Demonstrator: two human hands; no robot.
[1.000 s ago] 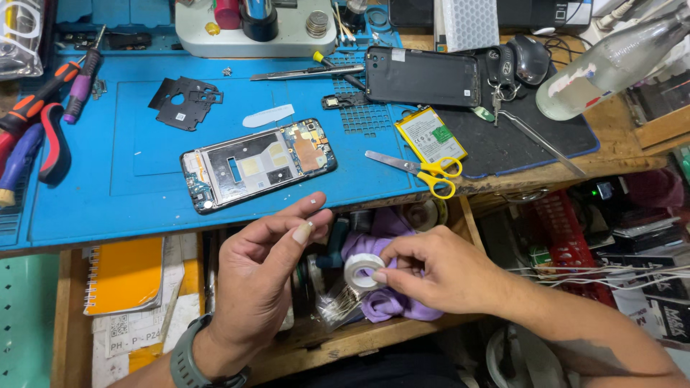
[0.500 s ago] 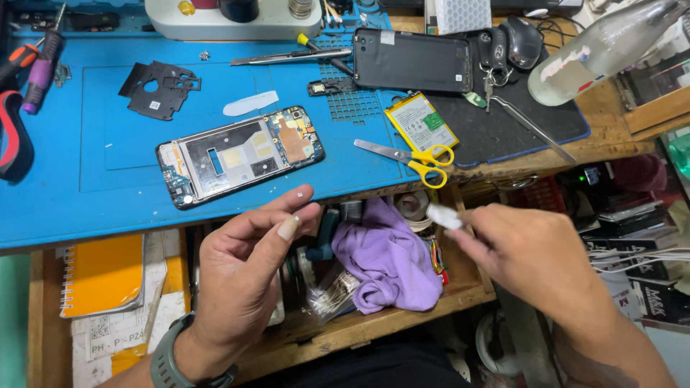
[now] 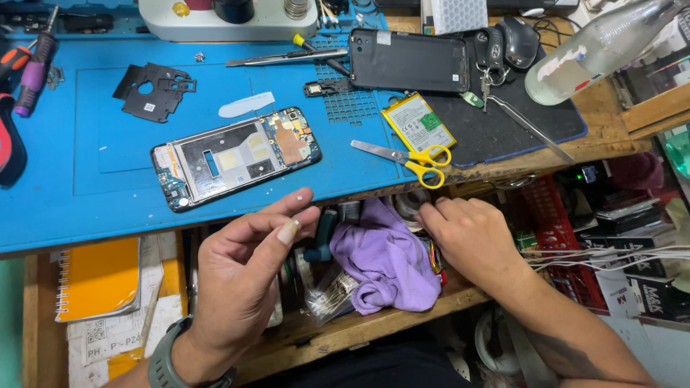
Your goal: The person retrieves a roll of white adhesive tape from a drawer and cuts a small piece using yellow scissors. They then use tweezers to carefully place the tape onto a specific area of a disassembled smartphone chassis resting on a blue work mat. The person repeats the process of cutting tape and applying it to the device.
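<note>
My left hand (image 3: 244,266) is raised in front of the open drawer with its fingers curled. A tiny white bit of tape (image 3: 298,195) sticks to its index fingertip. My right hand (image 3: 467,241) reaches down into the drawer just right of a purple cloth (image 3: 384,262). Its fingertips are hidden below the bench edge, and no tape roll shows in it. An opened phone frame (image 3: 233,154) with bare circuit boards lies on the blue mat (image 3: 86,194) just beyond my left hand.
Yellow-handled scissors (image 3: 410,158), a phone battery (image 3: 417,122), a black back cover (image 3: 406,61), tweezers (image 3: 528,126) and a clear bottle (image 3: 596,50) lie at the right. A black inner plate (image 3: 154,90) and hand tools (image 3: 29,68) sit at the left. An orange notebook (image 3: 97,276) lies below the bench.
My right hand held a small white tape roll over the cloth, lifted it to the right, then went down into the drawer. My left hand stayed raised.
</note>
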